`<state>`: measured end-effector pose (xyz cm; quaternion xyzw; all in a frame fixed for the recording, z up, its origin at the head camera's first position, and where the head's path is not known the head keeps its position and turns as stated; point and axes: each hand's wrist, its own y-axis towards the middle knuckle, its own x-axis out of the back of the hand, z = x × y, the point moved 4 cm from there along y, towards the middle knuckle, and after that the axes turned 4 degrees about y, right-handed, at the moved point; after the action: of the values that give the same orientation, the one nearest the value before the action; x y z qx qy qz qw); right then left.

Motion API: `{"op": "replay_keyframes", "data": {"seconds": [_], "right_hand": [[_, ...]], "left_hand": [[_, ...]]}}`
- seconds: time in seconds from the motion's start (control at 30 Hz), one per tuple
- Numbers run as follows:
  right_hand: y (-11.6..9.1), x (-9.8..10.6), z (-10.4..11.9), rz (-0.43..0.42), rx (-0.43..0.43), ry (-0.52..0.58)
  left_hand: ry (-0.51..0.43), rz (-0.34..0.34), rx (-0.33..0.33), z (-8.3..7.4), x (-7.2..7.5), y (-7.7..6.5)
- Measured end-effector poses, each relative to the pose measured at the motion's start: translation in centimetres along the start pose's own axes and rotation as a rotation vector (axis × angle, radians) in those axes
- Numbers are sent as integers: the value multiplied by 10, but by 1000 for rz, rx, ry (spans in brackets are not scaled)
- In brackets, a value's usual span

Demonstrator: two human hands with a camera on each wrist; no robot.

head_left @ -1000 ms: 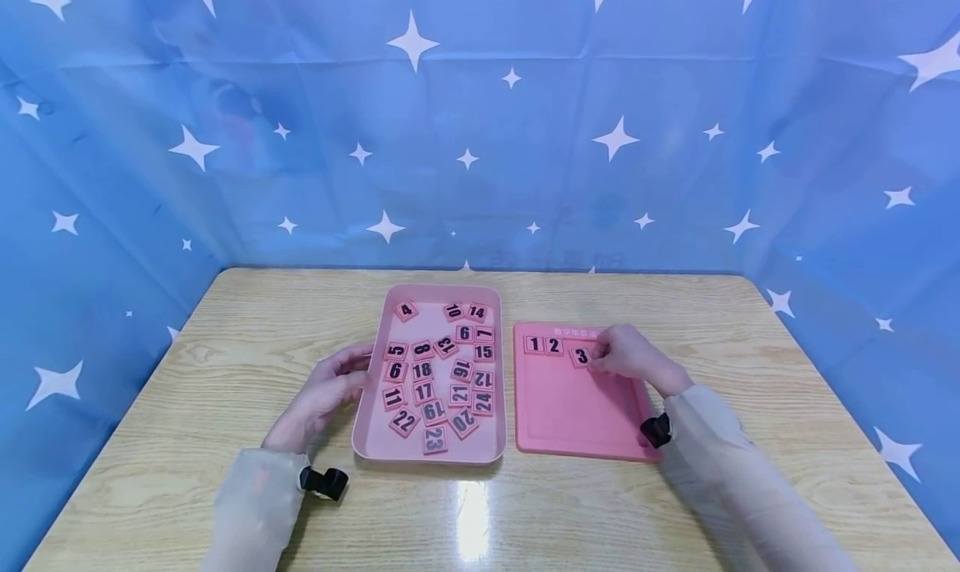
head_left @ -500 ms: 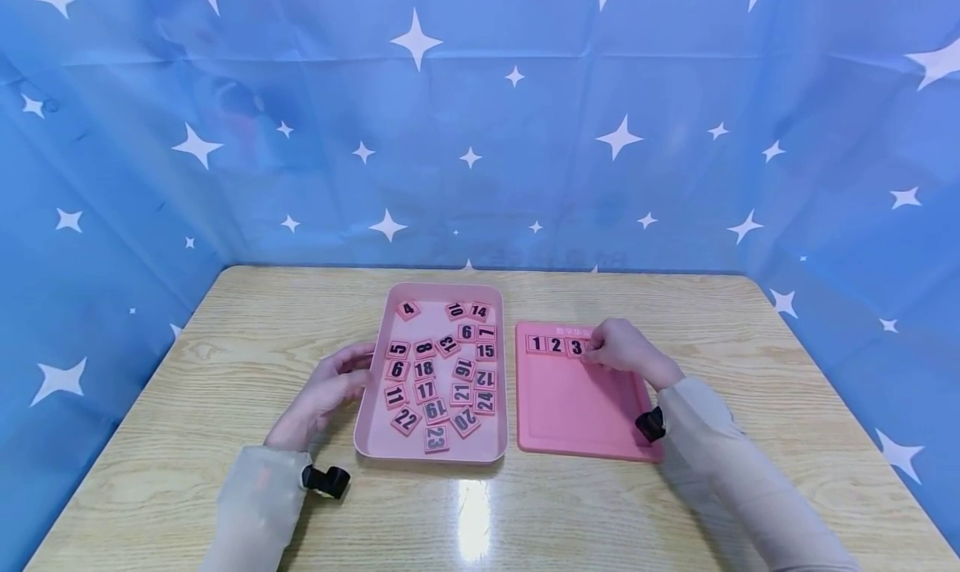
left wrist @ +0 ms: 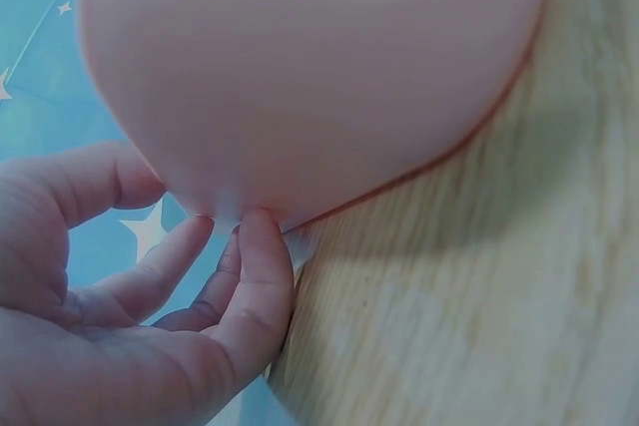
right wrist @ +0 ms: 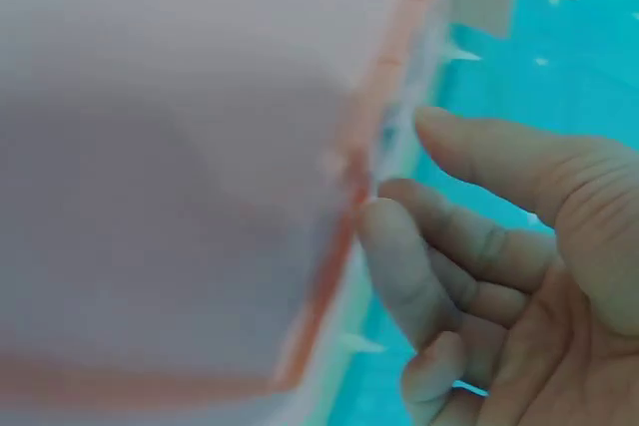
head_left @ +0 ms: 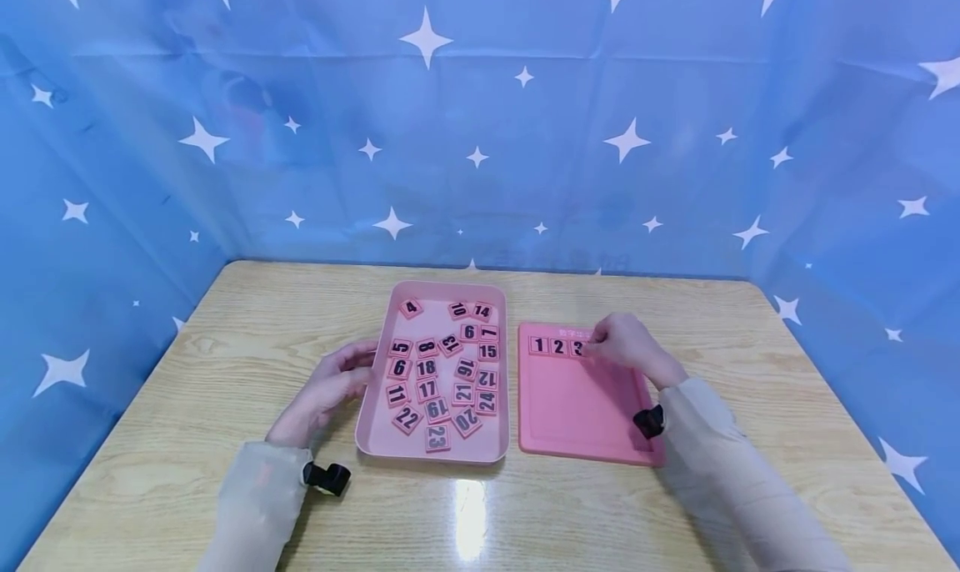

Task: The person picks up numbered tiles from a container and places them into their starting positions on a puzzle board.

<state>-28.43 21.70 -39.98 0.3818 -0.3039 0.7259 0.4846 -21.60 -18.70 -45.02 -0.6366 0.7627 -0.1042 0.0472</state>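
My left hand (head_left: 330, 388) rests against the left wall of a pink tray (head_left: 366, 422); in the left wrist view its fingertips (left wrist: 262, 231) touch the tray's side. Inside the tray lie several loose number tiles, among them the 4 tile (head_left: 411, 308). A flat pink puzzle board (head_left: 577, 413) lies to the right. Along its top row sit the 1 tile (head_left: 539, 345), the 2 tile (head_left: 558, 347) and the 3 tile (head_left: 577, 348). My right hand (head_left: 630, 347) touches the 3 tile's right side, covering part of it. In the right wrist view, thumb and fingers (right wrist: 394, 241) are apart.
Tray and board stand side by side on a wooden table (head_left: 247, 347), a narrow gap between them. A blue curtain with white stars (head_left: 480, 122) encloses the table's back and sides. Black wrist straps (head_left: 327, 478) are on both arms.
The 3 tile has moved left and up, from lying loose and tilted to standing in line beside the 2 tile. My right hand moved with it. The left hand stays at the tray.
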Motion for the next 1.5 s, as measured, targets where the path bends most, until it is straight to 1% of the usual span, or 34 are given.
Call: {"op": "replay_keyframes", "data": {"seconds": [0.1,0.17,0.2,0.27,0.37,0.43,0.53,0.57,0.73,0.83,1.0,1.17,1.37,1.5], "right_hand": [[10,4,21,-82,16,46],[20,3,41,-110,38,91],[25,2,53,-117,60,112],[39,-2,76,-121,135,134],[62,-11,109,-61,231,197],[77,-21,128,0,271,242],[97,-38,148,84,267,306],[104,-45,151,105,253,326],[127,-75,161,180,189,421],[134,-86,163,194,166,448],[142,-96,162,196,144,427],[148,-101,164,225,133,386],[150,-107,170,266,123,311],[150,-113,171,290,98,314]], "left_hand": [[-1,-7,4,-1,1,0],[2,-10,6,-1,1,0],[5,-10,6,-1,1,0],[10,-7,8,-1,1,0],[15,-12,11,0,0,0],[18,-16,11,0,0,1],[14,-16,5,1,0,1],[13,-16,3,1,0,1],[8,-10,2,2,0,0],[5,-10,14,2,0,0],[1,-8,23,-1,0,0],[12,-12,18,-3,0,-1],[8,-16,10,-2,1,1],[-2,-21,8,0,1,1]]}}
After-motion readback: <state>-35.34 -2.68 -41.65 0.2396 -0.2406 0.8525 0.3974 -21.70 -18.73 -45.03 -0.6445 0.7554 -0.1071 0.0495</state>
